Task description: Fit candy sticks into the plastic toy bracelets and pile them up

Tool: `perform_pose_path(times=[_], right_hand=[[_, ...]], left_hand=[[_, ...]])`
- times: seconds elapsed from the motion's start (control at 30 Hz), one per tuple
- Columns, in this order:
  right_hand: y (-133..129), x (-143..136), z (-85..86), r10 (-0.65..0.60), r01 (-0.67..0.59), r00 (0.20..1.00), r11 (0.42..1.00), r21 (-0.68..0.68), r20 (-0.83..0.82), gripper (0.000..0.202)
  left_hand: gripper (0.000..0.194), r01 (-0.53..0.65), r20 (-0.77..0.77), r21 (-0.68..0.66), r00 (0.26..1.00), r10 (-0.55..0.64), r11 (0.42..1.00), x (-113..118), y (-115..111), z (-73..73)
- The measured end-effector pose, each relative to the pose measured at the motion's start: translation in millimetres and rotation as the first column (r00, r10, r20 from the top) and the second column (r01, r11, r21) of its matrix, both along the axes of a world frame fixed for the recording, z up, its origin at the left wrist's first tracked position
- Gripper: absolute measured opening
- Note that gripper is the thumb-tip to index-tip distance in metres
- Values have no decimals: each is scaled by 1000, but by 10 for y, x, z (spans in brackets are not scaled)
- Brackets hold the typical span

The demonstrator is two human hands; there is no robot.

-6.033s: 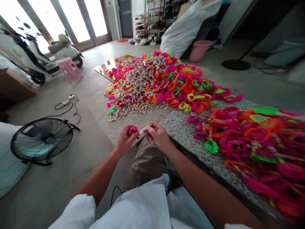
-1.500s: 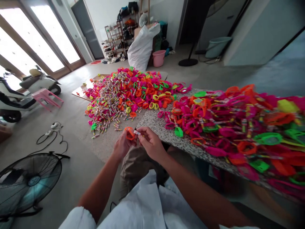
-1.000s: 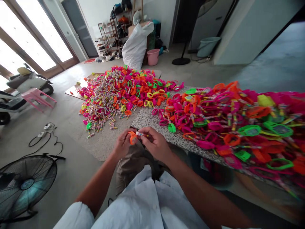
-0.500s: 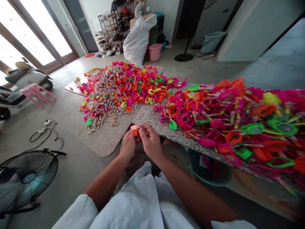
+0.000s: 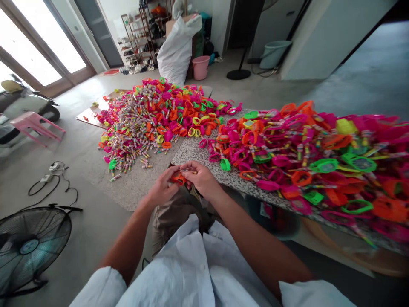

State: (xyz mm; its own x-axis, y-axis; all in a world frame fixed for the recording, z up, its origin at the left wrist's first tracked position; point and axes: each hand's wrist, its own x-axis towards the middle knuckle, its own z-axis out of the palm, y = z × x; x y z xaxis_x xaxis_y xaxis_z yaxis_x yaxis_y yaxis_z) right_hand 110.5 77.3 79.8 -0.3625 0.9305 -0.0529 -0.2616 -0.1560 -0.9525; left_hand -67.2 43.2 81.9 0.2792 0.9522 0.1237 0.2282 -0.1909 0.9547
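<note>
Orange watch: small, bright, glossy-looking plastic, one solid orange where visible. It's up off the table, above the person's lap, just in front of the near edge of the speckled slab. Strap looks bent round; the fingers cover much of it, so can't read the face or tell which way it points.

Left hand: thumb and fingers clamped on the watch. Right hand: thumb and fingertips pinched together on a slim pale stick, right up against the watch. Can't tell if the stick is in the watch or only touching; fingers block it.

Beyond the hands: heap of printed tubes, white with coloured bits, mixed with pink, orange, green and yellow watches. To the right, a second pile, same colours, many tubes among the straps. One green watch lies at its near left edge.
</note>
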Motion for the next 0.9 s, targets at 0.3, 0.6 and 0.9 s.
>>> perform_pose_path(times=[0.3,0.6,0.9], right_hand=[[-132,97,36,-210,154,966,935,319,150,21],[-431,221,194,-94,61,988,966,250,119,17],[-478,189,214,-142,104,979,964,244,143,21]], left_hand=[[50,-83,30,-36,996,84,996,-77,36,39],[25,-219,177,211,967,183,953,23,-70,-23],[10,-164,-27,456,980,198,875,52,-86,-55]])
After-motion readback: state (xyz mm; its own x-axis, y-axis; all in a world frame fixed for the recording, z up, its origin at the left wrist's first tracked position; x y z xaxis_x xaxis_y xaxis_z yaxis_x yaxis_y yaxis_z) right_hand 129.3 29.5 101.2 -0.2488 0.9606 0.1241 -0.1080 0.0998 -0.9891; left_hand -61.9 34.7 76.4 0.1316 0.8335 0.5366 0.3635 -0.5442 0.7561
